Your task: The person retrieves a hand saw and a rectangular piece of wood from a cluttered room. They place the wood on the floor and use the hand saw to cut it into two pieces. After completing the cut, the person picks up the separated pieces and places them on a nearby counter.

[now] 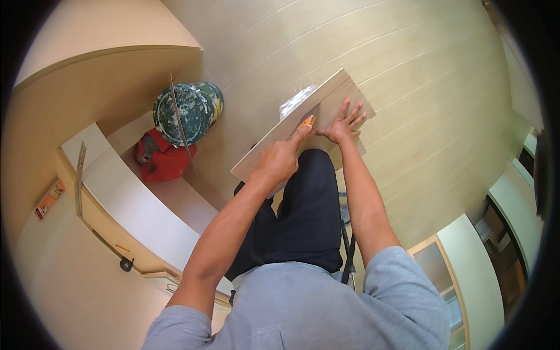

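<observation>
With the left hand [279, 160] closed around an orange utility knife [305, 123] on the wood-look plank [326, 99] across the knee, a slip could send the blade into the right hand [344, 124], pressed open-palmed just beside it.

- The room is bright, with soft, even light.
- Shadows are faint and soft.
- No strong glare shows on the pale floor [443, 87].
- The middle looks sharp.
- Straight lines bend near the rim.
- The corners are black, and the rim looks a bit blurry.
</observation>
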A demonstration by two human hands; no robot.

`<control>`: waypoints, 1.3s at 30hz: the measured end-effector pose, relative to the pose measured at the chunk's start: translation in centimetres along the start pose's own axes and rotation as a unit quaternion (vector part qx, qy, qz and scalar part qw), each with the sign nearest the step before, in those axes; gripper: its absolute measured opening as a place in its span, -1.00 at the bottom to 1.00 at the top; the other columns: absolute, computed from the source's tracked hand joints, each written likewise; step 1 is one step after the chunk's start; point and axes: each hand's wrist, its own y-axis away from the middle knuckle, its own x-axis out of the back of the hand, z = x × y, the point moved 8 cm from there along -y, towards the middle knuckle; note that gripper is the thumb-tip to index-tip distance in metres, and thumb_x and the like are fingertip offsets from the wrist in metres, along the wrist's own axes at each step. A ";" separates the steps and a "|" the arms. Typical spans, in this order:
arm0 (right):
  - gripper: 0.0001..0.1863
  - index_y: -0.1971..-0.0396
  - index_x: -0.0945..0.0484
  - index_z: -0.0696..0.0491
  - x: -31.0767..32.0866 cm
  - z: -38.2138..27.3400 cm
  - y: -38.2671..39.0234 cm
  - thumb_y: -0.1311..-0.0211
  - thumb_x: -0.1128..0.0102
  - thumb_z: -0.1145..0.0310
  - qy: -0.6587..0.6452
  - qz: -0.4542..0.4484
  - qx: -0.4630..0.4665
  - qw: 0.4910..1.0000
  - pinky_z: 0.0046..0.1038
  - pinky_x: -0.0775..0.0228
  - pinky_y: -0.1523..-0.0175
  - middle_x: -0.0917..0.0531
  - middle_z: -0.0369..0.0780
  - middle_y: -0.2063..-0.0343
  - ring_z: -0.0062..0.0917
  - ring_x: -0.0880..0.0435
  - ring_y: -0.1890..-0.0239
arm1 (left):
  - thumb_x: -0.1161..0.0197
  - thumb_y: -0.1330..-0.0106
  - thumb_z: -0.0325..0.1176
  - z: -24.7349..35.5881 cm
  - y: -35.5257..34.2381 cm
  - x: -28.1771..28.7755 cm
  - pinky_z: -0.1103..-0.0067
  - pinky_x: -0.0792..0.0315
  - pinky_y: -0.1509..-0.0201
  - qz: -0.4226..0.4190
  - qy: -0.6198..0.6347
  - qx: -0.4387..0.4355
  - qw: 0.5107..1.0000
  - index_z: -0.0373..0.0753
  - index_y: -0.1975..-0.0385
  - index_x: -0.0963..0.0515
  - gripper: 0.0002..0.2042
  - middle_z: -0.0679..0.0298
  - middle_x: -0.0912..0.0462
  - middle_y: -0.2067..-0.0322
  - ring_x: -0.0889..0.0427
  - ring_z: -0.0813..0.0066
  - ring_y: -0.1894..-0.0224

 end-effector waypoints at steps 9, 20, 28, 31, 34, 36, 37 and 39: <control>0.97 -0.67 0.68 -0.32 -0.6 0.5 0.3 0.55 -0.82 -0.40 -0.012 -0.006 0.005 1.000 0.60 0.25 -0.53 0.83 -0.07 -0.63 0.19 0.83 -0.64 | -0.15 -0.49 -0.48 -1.0 12.6 2.3 0.05 -0.58 0.11 -0.084 -0.015 0.071 0.994 0.26 -0.63 -0.20 -0.28 -0.14 -0.74 0.20 -0.73 -0.26 0.20; 0.98 -0.67 0.68 -0.32 -0.4 0.0 -0.3 0.57 -0.82 -0.41 0.000 0.005 0.011 1.000 0.63 0.23 -0.51 0.85 -0.06 -0.62 0.19 0.84 -0.64 | -0.19 -0.45 -0.50 0.3 6.2 1.2 0.00 -0.57 0.11 0.040 -0.006 -0.073 0.996 0.26 -0.63 -0.19 -0.23 -0.13 -0.75 0.25 -0.73 -0.28 0.24; 0.98 -0.67 0.69 -0.31 -1.0 0.6 -0.1 0.57 -0.81 -0.42 -0.011 0.026 0.019 0.999 0.60 0.22 -0.53 0.85 -0.06 -0.62 0.17 0.83 -0.64 | -0.20 -0.46 -0.46 -1.5 6.7 1.9 0.02 -0.58 0.09 -0.027 0.015 0.039 0.999 0.30 -0.63 -0.20 -0.25 -0.17 -0.74 0.24 -0.72 -0.31 0.20; 0.98 -0.67 0.68 -0.32 -0.7 0.5 -0.4 0.57 -0.81 -0.42 0.015 0.005 -0.004 1.000 0.58 0.20 -0.54 0.84 -0.06 -0.62 0.17 0.83 -0.64 | -0.20 -0.47 -0.46 -0.9 -0.1 0.0 0.01 -0.56 0.09 0.003 0.002 -0.019 1.000 0.32 -0.62 -0.21 -0.25 -0.17 -0.74 0.25 -0.72 -0.31 0.21; 0.97 -0.67 0.68 -0.33 -0.4 0.2 -0.3 0.56 -0.81 -0.42 0.013 -0.007 -0.003 1.000 0.58 0.20 -0.54 0.84 -0.07 -0.62 0.16 0.83 -0.65 | -0.20 -0.47 -0.46 -0.6 0.2 -0.6 0.01 -0.55 0.09 -0.022 0.003 0.013 1.000 0.28 -0.62 -0.21 -0.26 -0.17 -0.73 0.25 -0.71 -0.30 0.20; 0.97 -0.67 0.67 -0.33 0.2 0.1 -0.4 0.57 -0.81 -0.42 0.012 0.018 0.005 1.000 0.59 0.20 -0.53 0.83 -0.07 -0.62 0.17 0.83 -0.65 | -0.20 -0.47 -0.47 0.9 3.6 0.1 0.01 -0.55 0.08 -0.016 0.009 -0.028 0.999 0.25 -0.63 -0.21 -0.26 -0.15 -0.73 0.24 -0.72 -0.28 0.19; 0.97 -0.67 0.67 -0.33 -0.4 0.5 -0.3 0.57 -0.81 -0.42 0.025 -0.006 -0.012 1.000 0.60 0.21 -0.53 0.83 -0.07 -0.63 0.18 0.82 -0.65 | -0.19 -0.45 -0.48 0.7 6.0 0.5 0.00 -0.57 0.10 -0.032 -0.002 0.007 0.999 0.26 -0.63 -0.20 -0.24 -0.12 -0.72 0.27 -0.73 -0.26 0.20; 0.98 -0.67 0.67 -0.33 -0.7 0.5 0.0 0.58 -0.81 -0.42 -0.005 0.001 0.014 1.000 0.62 0.21 -0.52 0.83 -0.07 -0.63 0.19 0.82 -0.65 | -0.18 -0.43 -0.50 0.6 11.1 2.0 0.00 -0.59 0.14 -0.051 0.006 0.030 0.998 0.27 -0.64 -0.19 -0.21 -0.06 -0.69 0.32 -0.73 -0.22 0.24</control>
